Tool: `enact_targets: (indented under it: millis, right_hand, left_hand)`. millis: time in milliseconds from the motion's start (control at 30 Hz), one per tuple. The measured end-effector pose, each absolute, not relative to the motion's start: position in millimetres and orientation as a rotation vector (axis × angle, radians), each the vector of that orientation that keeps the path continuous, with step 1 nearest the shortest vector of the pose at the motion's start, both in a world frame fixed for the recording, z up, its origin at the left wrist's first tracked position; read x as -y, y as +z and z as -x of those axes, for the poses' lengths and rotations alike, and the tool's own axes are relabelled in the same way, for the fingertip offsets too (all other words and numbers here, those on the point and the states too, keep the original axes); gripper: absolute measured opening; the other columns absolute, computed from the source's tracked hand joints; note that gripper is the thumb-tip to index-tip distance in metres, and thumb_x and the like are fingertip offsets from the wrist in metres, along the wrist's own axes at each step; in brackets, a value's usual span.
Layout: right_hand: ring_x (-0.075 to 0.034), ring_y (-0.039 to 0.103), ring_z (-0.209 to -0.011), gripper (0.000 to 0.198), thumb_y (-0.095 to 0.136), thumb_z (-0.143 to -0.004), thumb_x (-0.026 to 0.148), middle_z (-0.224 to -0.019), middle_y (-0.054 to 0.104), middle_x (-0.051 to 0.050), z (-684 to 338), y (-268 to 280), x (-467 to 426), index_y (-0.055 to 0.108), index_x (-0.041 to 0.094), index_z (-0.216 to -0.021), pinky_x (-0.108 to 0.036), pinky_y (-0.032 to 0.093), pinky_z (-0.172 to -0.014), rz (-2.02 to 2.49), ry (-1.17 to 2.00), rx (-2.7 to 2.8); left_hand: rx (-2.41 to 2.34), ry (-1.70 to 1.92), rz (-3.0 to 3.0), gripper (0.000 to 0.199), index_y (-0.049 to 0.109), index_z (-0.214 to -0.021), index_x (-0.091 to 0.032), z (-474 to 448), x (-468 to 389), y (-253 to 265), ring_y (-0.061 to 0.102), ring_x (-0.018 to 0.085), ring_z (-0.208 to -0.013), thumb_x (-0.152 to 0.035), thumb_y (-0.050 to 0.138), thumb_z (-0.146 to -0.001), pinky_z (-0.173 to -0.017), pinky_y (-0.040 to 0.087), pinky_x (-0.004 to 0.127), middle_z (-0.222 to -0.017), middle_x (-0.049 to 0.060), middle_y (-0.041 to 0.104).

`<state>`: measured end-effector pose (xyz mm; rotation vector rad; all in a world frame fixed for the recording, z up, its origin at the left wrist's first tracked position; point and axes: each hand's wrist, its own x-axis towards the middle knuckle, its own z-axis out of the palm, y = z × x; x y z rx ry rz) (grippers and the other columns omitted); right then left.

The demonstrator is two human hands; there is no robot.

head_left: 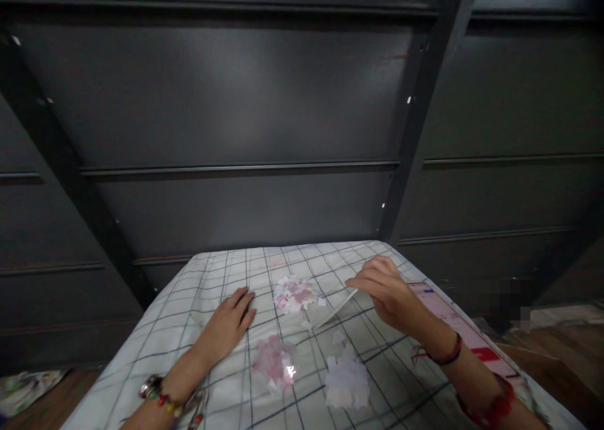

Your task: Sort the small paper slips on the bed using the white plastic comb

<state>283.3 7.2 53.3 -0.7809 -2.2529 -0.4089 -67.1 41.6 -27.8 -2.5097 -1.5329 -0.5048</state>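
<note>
My left hand (231, 322) lies palm down on the checked cloth (226, 272), fingers apart and holding nothing. My right hand (384, 291) pinches one end of a slim white stick-like tool (335, 309); whether it is a pair of tweezers I cannot make out. The tool slants down to the left, its tip by a small pale scrap (306, 325). Beyond the tip is a heap of mixed white and pink paper scraps (295, 293). Nearer to me are a pile of pink scraps (274, 362) with a shiny spot and, right of it, a pile of white scraps (348, 379).
A flat pink and white printed sheet or box (460, 323) lies along the cloth's right edge, partly under my right forearm. Dark metal panels (245, 96) stand behind the cloth-covered surface. Papers or fabric (28, 389) lie lower at the left.
</note>
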Motion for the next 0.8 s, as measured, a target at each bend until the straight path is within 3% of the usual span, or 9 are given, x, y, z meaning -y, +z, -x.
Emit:
enact_targets:
  millis: [800]
  right_hand:
    - [-0.018, 0.045, -0.076, 0.04, 0.034, -0.07, -0.005, -0.074, 0.058, -0.002, -297, 52, -4, 0.059, 0.019, -0.089, -0.036, 0.034, -0.075, 0.838, -0.383, 2.196]
  left_hand:
    - [1.492, -0.397, 2.514, 0.043, 0.053, -0.119, -0.012, 59, -42, -22, 0.052, 0.025, -0.114, -0.037, 0.03, -0.093, -0.096, 0.042, 0.039, -0.126, 0.015, 0.054]
